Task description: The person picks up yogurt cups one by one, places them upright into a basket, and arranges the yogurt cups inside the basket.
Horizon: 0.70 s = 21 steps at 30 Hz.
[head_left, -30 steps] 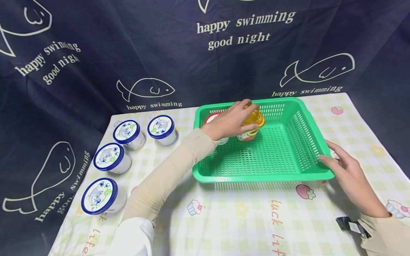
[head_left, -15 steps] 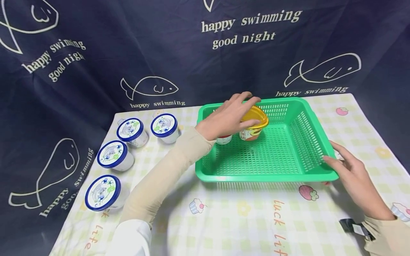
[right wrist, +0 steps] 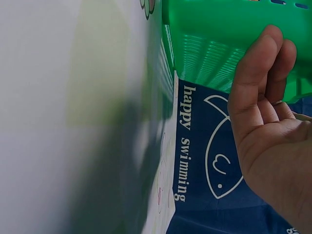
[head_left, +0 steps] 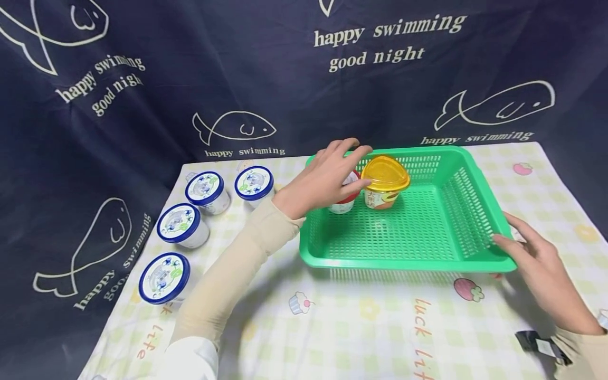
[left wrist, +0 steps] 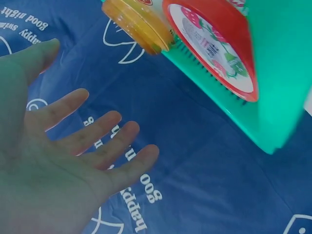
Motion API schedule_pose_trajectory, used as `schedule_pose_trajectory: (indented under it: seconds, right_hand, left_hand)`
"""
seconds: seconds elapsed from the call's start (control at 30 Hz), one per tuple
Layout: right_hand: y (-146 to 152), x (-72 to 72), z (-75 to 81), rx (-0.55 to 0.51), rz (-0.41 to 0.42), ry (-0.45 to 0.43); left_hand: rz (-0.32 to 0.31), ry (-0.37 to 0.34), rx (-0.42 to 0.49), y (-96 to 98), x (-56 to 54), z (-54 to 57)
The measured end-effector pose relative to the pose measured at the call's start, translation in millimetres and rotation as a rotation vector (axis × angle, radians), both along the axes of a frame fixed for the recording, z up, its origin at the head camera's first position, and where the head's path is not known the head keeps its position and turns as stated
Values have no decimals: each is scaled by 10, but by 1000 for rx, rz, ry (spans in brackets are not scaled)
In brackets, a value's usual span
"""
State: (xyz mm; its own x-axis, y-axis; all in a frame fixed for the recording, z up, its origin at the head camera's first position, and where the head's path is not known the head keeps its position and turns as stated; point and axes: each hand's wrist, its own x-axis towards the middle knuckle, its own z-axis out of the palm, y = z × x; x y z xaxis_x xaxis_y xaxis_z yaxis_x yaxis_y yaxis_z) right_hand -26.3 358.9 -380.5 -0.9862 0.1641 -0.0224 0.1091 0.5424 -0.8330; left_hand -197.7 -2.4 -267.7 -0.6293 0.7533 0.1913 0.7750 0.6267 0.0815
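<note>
My left hand (head_left: 318,182) is over the left part of the green plastic basket (head_left: 404,264), fingers spread and holding nothing. Just right of it, a cup with a yellow, rounded-triangular lid (head_left: 386,173) stands upright in the basket. Beneath the hand, a red-lidded white tub (head_left: 343,205) is partly hidden; the left wrist view shows strawberries on its lid (left wrist: 214,46). At the basket's front right corner, my right hand (head_left: 541,258) grips the rim, thumb on top and the other fingers mostly hidden behind the wall. Its bent fingers show against the green wall in the right wrist view.
Several white tubs with blue lids stand on the table's left side, among them a front one (head_left: 163,278) and a back one (head_left: 254,183). A checked cloth (head_left: 351,338) covers the table. Behind hangs a dark blue curtain (head_left: 304,79) with fish drawings.
My left hand has let go of the yellow-lidded cup and drawn back to the left, leaving it standing in the basket. My right hand keeps its hold. The head view has shifted slightly left.
</note>
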Motion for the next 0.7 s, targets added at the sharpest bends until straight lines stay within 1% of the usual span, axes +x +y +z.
schedule_pose_trajectory:
  seconds: [0.17,0.33,0.5,0.7]
  right_hand:
    - [-2,-7,-16,-27,15,17]
    - [-18,-22,-33,-16,16,16]
    - [-4,-26,-22,-18,4,4]
    - [4,-19,-30,-31,-5,9]
  left_hand:
    - [6,4,14,-121,49,-19]
    - [11,8,47,-240,78,-67]
    - [14,14,86,-363,80,-110]
    - [5,35,115,-489,69,-196]
